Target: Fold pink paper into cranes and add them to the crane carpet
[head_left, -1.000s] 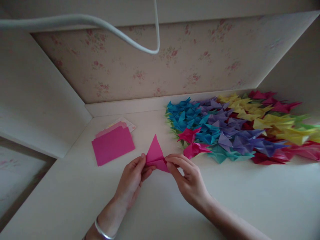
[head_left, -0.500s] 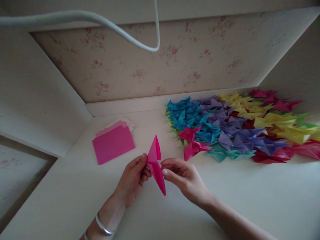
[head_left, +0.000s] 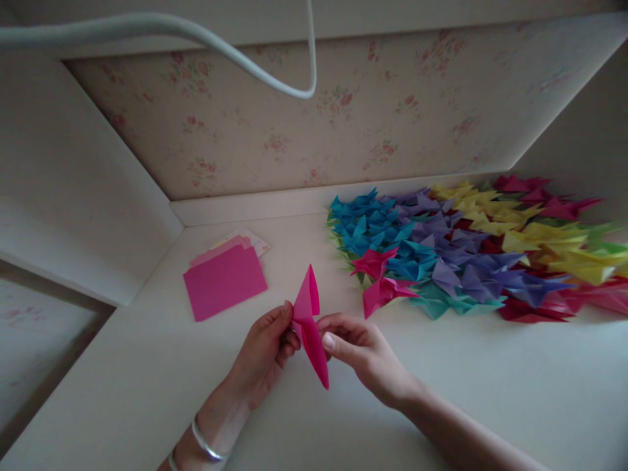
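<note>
A bright pink origami piece (head_left: 311, 332), partly folded with two pointed flaps, is held above the white table. My left hand (head_left: 269, 343) pinches its left corner between thumb and fingers. At its right edge is my right hand (head_left: 356, 347), thumb on the lower flap and fingertips partly hidden behind the paper, closed on that edge. To the left lies a stack of magenta paper sheets (head_left: 226, 283), with lighter pink sheets (head_left: 220, 250) showing behind it.
Many finished origami pieces cover the right back of the table (head_left: 294, 432): blue (head_left: 360, 226), purple (head_left: 483, 278), yellow (head_left: 554, 245), and pink ones (head_left: 385, 291) nearest my right hand. A white cable (head_left: 210, 42) hangs above; a floral panel (head_left: 294, 131) stands behind.
My right thumb has come onto the lower flap's edge, where it was just beside it. The piece stays in my left hand. The whole view has shifted slightly.
</note>
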Motion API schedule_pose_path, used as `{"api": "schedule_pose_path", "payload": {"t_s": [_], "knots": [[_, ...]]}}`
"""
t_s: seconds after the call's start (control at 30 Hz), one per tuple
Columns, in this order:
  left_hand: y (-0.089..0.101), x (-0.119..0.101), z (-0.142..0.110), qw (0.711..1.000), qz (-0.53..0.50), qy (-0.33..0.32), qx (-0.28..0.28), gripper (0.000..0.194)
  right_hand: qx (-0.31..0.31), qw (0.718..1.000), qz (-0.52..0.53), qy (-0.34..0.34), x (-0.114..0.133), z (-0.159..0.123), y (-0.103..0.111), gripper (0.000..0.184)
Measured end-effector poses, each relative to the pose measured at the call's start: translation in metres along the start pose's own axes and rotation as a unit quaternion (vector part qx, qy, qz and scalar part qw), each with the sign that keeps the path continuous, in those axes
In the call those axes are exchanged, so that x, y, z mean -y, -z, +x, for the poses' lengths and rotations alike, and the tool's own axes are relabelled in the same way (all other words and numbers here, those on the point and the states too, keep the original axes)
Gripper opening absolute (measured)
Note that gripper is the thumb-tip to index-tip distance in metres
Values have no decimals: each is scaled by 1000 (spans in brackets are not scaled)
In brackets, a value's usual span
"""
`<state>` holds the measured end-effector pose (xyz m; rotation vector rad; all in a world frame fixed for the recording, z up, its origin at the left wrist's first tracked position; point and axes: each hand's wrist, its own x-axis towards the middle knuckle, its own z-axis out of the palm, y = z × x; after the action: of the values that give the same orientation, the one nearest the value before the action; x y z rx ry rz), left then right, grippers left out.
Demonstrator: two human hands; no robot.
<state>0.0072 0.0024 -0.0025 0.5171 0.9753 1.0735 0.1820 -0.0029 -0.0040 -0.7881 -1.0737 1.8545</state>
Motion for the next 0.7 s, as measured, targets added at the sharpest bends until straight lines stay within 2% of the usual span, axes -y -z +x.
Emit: {"api": "schedule_pose_path", "payload": {"t_s": [0.3, 0.5, 0.7], "knots": [[1, 0, 0, 1000, -16, 6, -4, 35, 6, 1000, -14, 1, -1, -2, -2, 32], [0, 0, 0, 1000, -1, -15, -12, 36, -36, 998, -37, 20, 7, -5, -5, 33], [1, 1, 0, 1000, -4, -6, -9, 36, -5, 1000, -21, 14, 2, -3, -3, 31]]}}
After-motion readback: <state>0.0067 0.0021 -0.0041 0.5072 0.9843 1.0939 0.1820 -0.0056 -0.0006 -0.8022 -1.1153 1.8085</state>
